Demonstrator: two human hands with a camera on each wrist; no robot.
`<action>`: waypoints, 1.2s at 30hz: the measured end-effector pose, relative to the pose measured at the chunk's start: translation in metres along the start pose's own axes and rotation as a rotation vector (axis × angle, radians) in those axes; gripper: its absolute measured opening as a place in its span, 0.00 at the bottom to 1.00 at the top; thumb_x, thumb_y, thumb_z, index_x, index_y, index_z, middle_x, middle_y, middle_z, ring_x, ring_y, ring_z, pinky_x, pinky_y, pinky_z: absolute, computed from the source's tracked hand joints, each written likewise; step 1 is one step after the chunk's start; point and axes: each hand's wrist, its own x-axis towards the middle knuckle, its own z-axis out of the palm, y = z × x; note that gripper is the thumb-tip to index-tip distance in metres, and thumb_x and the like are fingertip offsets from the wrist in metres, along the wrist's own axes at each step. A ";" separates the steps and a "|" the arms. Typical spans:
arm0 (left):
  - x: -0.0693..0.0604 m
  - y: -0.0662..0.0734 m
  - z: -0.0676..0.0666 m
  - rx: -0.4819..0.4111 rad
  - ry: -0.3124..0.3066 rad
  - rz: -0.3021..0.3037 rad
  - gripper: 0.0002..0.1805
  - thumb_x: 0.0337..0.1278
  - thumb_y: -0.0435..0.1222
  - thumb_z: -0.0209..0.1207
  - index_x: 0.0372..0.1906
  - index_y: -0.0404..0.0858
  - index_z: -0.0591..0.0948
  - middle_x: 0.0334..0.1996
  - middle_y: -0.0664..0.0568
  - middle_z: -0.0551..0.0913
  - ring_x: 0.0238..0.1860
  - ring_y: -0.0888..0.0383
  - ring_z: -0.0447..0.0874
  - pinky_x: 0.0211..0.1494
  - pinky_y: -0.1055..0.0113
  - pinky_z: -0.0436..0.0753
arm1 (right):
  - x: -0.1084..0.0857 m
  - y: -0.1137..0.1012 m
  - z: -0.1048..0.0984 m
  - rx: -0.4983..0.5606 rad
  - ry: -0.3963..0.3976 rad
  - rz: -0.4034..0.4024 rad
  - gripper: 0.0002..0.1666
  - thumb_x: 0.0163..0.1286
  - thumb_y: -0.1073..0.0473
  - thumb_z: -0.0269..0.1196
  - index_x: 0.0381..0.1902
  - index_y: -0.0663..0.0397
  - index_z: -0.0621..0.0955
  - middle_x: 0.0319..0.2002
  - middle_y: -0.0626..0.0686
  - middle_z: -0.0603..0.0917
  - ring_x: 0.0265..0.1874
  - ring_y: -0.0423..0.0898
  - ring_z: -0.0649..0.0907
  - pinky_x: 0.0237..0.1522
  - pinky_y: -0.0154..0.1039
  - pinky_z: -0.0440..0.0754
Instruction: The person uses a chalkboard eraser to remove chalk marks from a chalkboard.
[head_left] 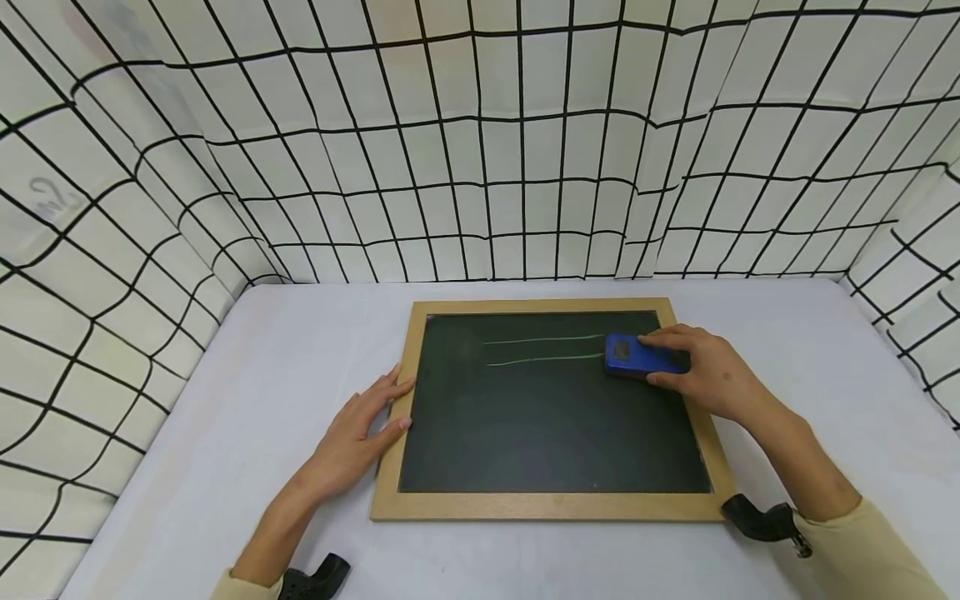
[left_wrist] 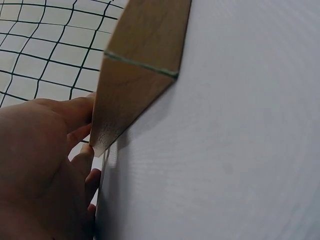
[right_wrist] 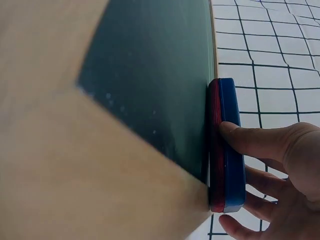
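A small chalkboard (head_left: 555, 433) in a pale wooden frame (head_left: 547, 506) lies on the white table. Two green chalk lines (head_left: 545, 359) run across its upper part and end at a blue chalkboard eraser (head_left: 637, 356). My right hand (head_left: 705, 371) grips the eraser between thumb and fingers; the right wrist view shows its red felt side (right_wrist: 216, 150) flat against the board. My left hand (head_left: 360, 437) rests at the left edge of the frame, thumb and fingertips on the wood. In the left wrist view that hand (left_wrist: 40, 165) touches the frame's edge, its fingertips partly hidden.
White cloth (head_left: 247, 400) covers the table around the board. Behind and at both sides stand white walls with a black grid (head_left: 517, 150). Black wrist mounts (head_left: 761, 518) sit on both forearms, by beige sleeves (head_left: 870, 550).
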 end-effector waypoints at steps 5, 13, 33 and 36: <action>0.002 0.000 0.000 -0.004 0.001 0.008 0.31 0.76 0.46 0.58 0.79 0.46 0.68 0.84 0.41 0.56 0.85 0.36 0.49 0.81 0.28 0.43 | 0.007 -0.004 0.003 -0.016 -0.005 -0.012 0.34 0.67 0.56 0.74 0.69 0.58 0.80 0.68 0.68 0.78 0.69 0.73 0.73 0.68 0.71 0.73; 0.005 0.002 -0.001 0.011 -0.006 0.012 0.32 0.76 0.47 0.58 0.79 0.46 0.68 0.84 0.42 0.56 0.85 0.36 0.49 0.82 0.29 0.43 | 0.012 -0.016 0.009 -0.017 -0.010 -0.035 0.33 0.67 0.59 0.74 0.68 0.56 0.80 0.68 0.65 0.80 0.68 0.70 0.77 0.66 0.67 0.77; 0.002 0.001 -0.001 0.008 0.009 0.013 0.31 0.76 0.46 0.58 0.78 0.45 0.69 0.84 0.41 0.56 0.84 0.35 0.49 0.81 0.27 0.43 | 0.025 -0.048 0.024 -0.078 -0.035 -0.070 0.32 0.67 0.58 0.74 0.68 0.52 0.81 0.69 0.63 0.79 0.69 0.69 0.77 0.67 0.64 0.79; 0.002 0.001 0.001 -0.004 0.008 0.013 0.31 0.76 0.46 0.58 0.78 0.45 0.69 0.84 0.41 0.56 0.84 0.35 0.49 0.81 0.27 0.43 | 0.025 -0.050 0.025 -0.088 -0.042 -0.066 0.32 0.67 0.57 0.74 0.68 0.52 0.81 0.70 0.62 0.79 0.69 0.68 0.77 0.67 0.64 0.78</action>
